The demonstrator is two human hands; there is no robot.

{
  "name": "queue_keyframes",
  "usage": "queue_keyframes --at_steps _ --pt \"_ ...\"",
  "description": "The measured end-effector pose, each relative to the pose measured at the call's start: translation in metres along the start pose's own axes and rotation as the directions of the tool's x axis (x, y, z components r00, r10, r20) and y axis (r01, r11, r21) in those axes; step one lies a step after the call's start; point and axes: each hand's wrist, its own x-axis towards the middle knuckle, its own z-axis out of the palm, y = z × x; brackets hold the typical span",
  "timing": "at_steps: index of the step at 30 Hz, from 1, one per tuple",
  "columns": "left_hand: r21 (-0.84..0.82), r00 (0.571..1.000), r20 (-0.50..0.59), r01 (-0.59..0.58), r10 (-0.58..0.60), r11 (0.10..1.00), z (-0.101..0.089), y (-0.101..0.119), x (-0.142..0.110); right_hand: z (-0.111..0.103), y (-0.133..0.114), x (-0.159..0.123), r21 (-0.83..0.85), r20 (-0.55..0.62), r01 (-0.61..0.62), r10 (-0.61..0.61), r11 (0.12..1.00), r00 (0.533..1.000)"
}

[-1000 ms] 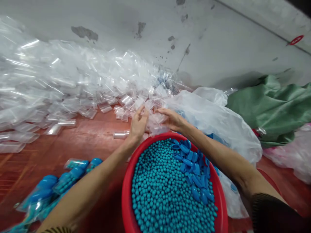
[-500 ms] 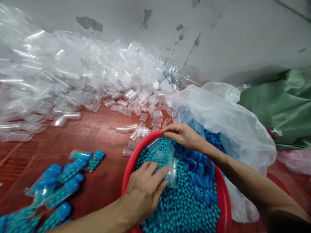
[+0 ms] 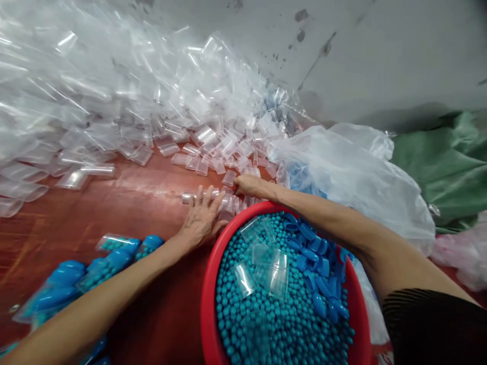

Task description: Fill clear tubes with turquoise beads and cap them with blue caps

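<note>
My left hand (image 3: 202, 217) lies open, fingers spread over a few short clear plastic tubes (image 3: 230, 204) just outside the tub's left rim. Beyond the rim, my right hand (image 3: 251, 186) is closed, its fingertips pinched at the floor on a tiny teal bead (image 3: 236, 191), mostly hidden by the fingers. Below both arms stands a red tub (image 3: 210, 284) full of teal beads (image 3: 304, 324). Several clear tubes (image 3: 279, 274) rest on the beads. A heap of blue plastic caps (image 3: 317, 253) sits at the tub's right side.
A large pile of clear tubes (image 3: 152, 101) spreads along the wall. Bead-filled tubes with blue caps (image 3: 117, 261) lie on the reddish floor at left, partly behind my left arm. A white plastic bag (image 3: 350, 172) with blue pieces and a green sheet (image 3: 445, 162) are at right.
My left hand has left the beads in the tub and moved out to the tubes beside it. My right hand has gone from the rim to the floor beyond. The view has shifted slightly.
</note>
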Motion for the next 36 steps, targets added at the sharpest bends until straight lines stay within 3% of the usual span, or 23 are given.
queue_keyframes --at_steps 4,8,10,13,15,18,21,23,25,28,31,36 --pt "0.081 0.987 0.147 -0.075 0.062 0.994 0.004 0.002 0.035 0.000 0.003 0.004 0.044 -0.001 -0.003 0.003 0.999 1.000" --pt "0.102 0.978 0.189 -0.109 0.088 0.989 -0.004 0.005 0.057 -0.001 0.006 0.008 0.103 0.004 -0.058 0.058 0.993 0.998" --pt "0.101 0.976 0.191 -0.125 0.104 0.987 -0.006 0.005 0.060 -0.002 0.005 0.010 0.182 -0.006 -0.161 0.165 0.970 0.986" --pt "0.085 0.974 0.192 -0.137 0.118 0.987 -0.006 0.003 0.059 -0.006 0.003 0.008 0.400 -0.021 -0.333 0.372 0.854 0.928" --pt "0.070 0.978 0.186 -0.108 0.094 0.992 -0.004 0.002 0.058 -0.011 0.003 0.002 0.475 -0.033 -0.351 0.414 0.807 0.909" --pt "-0.023 0.989 0.140 -0.039 0.041 0.999 0.001 0.002 0.058 -0.026 0.006 -0.015 0.469 -0.065 -0.293 0.364 0.833 0.929" --pt "-0.303 1.000 0.018 0.026 -0.021 0.953 0.001 0.004 0.061 -0.049 0.009 -0.052 0.547 -0.113 -0.198 0.306 0.813 0.945" --pt "-0.504 0.994 -0.065 0.044 -0.089 0.863 -0.008 0.008 0.062 -0.061 0.007 -0.089 0.626 -0.111 -0.135 0.259 0.768 0.959" --pt "-0.587 0.986 -0.114 0.030 -0.119 0.809 -0.028 0.019 0.059 -0.063 0.001 -0.132 0.649 -0.036 -0.105 0.168 0.753 0.985" --pt "-0.509 0.989 -0.146 -0.054 -0.024 0.859 -0.065 0.047 0.039 -0.044 -0.011 -0.191 0.623 0.091 -0.075 0.022 0.779 0.996" --pt "-0.333 0.985 -0.060 -0.175 0.164 0.927 -0.089 0.086 0.005 -0.012 -0.018 -0.225 0.454 0.125 0.001 -0.064 0.891 0.990" --pt "-0.026 0.929 0.269 -0.257 0.255 0.966 -0.080 0.133 -0.041 0.019 -0.020 -0.234 0.206 -0.010 0.088 -0.087 0.975 0.996"
